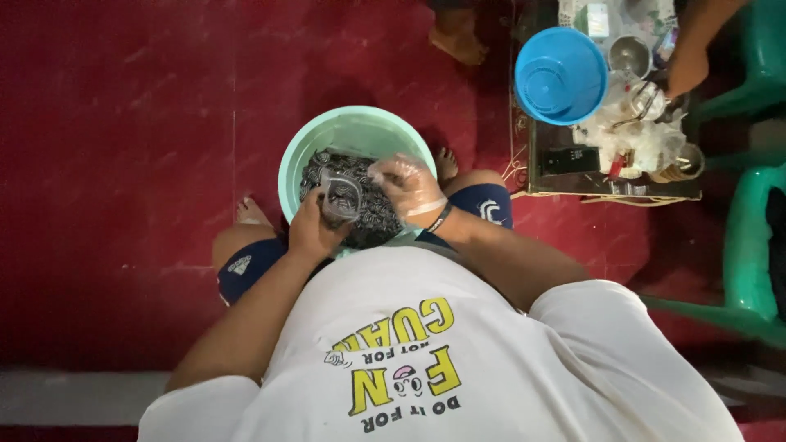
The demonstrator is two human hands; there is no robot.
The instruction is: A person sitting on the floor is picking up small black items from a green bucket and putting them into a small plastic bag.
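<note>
You sit on a dark red floor (123, 164) with a pale green basin (303, 155) between your knees, seen from straight above. The basin holds a heap of small dark pieces with pale streaks (372, 217); what they are cannot be told from here. Your left hand (315, 229), bare, is closed around a small clear cup (342, 196), holding it over the near side of the basin, its mouth tipped toward the heap. Your right hand (407, 187), in a thin clear glove, hangs just beside the cup with fingers loosely curled over the pieces; whether it pinches any cannot be told. To fill the cup cleanly, it seems best to keep it low and directly above the basin so strays drop back in, hold it steady with the left hand, and bring small gloved pinches across rather than big handfuls. Beyond your right knee, toward the far right of the floor, a low dark surface (573, 160) carries an upturned blue bowl (561, 75), clear bags and small metal cups. Another person's hand (686, 69) reaches in at its far edge. Green chairs (749, 245) stand at the right.
</note>
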